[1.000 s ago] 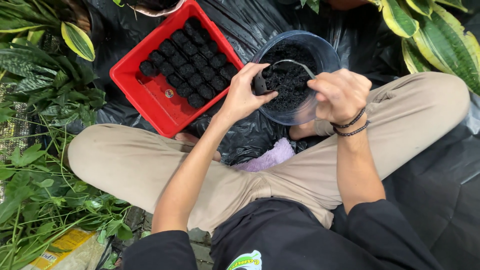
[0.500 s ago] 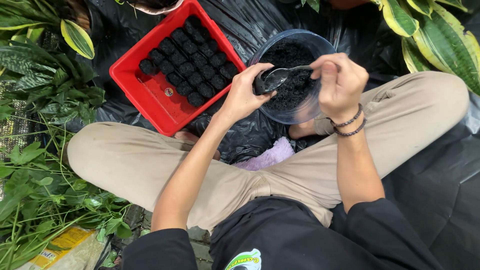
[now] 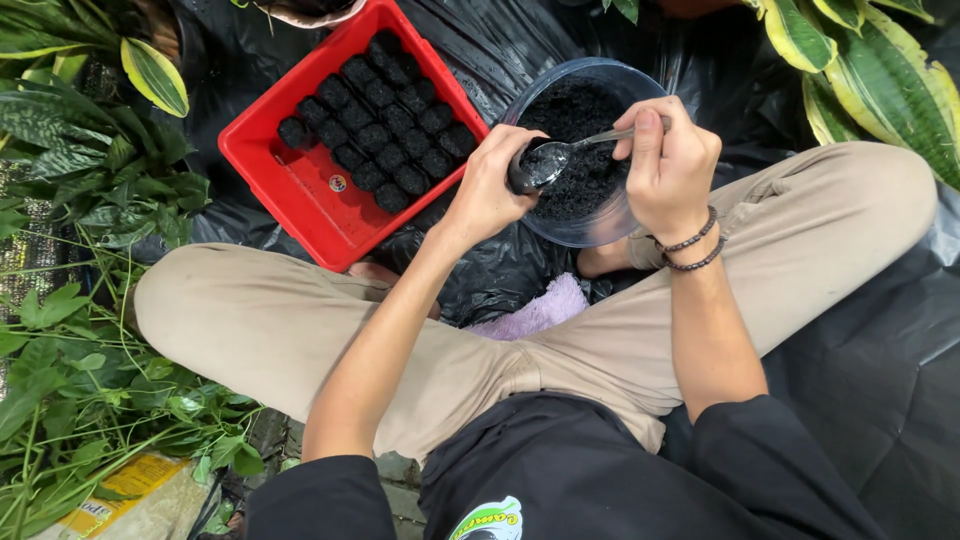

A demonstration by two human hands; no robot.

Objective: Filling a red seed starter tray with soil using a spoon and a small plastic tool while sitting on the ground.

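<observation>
At the left stood the red tray (image 3: 300,190), with rows of small dark filled pots (image 3: 385,125) in it. The left hand (image 3: 487,190) had its fingers closed around a small black pot (image 3: 519,172), probably an empty one, held over the clear bowl of soil (image 3: 590,215). The right hand (image 3: 668,165) pinched the metal spoon (image 3: 560,152), its scoop touching the pot mouth. To do it well, the pot should be upright and the spoon tipped slowly over the bowl.

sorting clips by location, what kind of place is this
Probably a home garden or small nursery corner: leafy plants crowd a black plastic sheet on the ground, with a red tray of small soil-filled pots beside a bowl of soil.
</observation>
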